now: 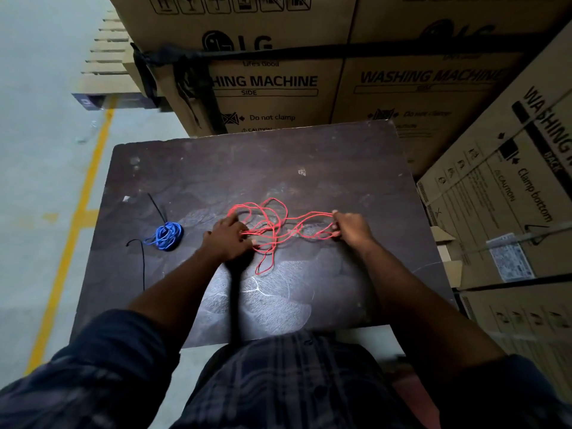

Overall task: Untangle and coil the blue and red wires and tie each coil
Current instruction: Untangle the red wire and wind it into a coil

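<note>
a: head view. red wire (272,224) in loose tangled loops on the dark surface (278,168).
b: hands?
a: left hand (230,238) pinches strands at the red wire's left end, right hand (351,227) grips its right end; hands apart, wire stretched between.
b: blue wire (167,236)?
a: coiled, well left of the red wire; a black tie (143,264) lies farther left still.
</note>
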Demonstrator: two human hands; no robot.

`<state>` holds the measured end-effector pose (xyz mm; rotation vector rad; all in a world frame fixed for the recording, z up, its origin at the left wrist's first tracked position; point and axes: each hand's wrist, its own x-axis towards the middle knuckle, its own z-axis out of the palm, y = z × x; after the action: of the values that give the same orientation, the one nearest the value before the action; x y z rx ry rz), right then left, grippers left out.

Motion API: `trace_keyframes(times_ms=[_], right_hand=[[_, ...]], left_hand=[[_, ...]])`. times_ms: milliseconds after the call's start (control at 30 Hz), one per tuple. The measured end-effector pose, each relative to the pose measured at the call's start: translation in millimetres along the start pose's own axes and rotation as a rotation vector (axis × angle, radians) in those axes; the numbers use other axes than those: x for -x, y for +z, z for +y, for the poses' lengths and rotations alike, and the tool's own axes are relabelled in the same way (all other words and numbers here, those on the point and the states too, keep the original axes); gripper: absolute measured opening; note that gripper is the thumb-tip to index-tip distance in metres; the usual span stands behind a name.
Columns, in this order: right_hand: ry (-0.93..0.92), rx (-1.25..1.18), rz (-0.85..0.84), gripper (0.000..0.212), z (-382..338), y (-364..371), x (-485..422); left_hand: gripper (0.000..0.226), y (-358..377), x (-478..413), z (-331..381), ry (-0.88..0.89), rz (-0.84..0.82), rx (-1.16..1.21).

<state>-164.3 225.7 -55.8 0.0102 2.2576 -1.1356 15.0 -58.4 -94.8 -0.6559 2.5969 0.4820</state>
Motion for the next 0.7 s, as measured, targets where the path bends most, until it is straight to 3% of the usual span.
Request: trace_keyframes(times_ms=[100, 167, 233, 333, 400, 467, 500, 567, 633, 700], right_hand=[[0.121, -0.257, 0.046, 0.034, 10, -7, 6], [0.160, -0.248, 0.013, 0.032, 19, -3, 5], [0.104, 0.081, 0.016, 0.035, 23, 3, 1], [0.049, 0.368, 0.074, 0.028, 9, 13, 8], [-0.046, 0.570, 0.249, 0.026, -11, 20, 24], [-0.275, 0.681, 0.391, 0.028, -31, 27, 37], [-0.443, 0.656, 0.353, 0.027, -41, 32, 43], [-0.647, 0.479, 0.043, 0.018, -54, 46, 53], [-0.625, 0.443, -0.303, 0.014, -53, 65, 61], [-0.581, 0.672, -0.439, 0.032, -38, 80, 57]], left_hand=[[0.064, -4, 13, 1, -0.043, 0.152, 0.146], [0.053, -10, 19, 8, 0.054, 0.188, 0.194], [0.047, -16, 22, 12, 0.150, 0.176, 0.234], [0.066, -21, 26, 15, 0.144, 0.025, 0.190], [0.080, -18, 28, 16, 0.094, -0.030, 0.164], [0.093, -13, 27, 18, 0.075, -0.013, 0.184], [0.095, -12, 26, 19, 0.075, -0.005, 0.188], [0.089, -10, 25, 24, 0.065, -0.014, 0.184], [0.079, -11, 28, 31, 0.044, -0.070, 0.197], [0.074, -12, 31, 35, 0.055, -0.139, 0.254]])
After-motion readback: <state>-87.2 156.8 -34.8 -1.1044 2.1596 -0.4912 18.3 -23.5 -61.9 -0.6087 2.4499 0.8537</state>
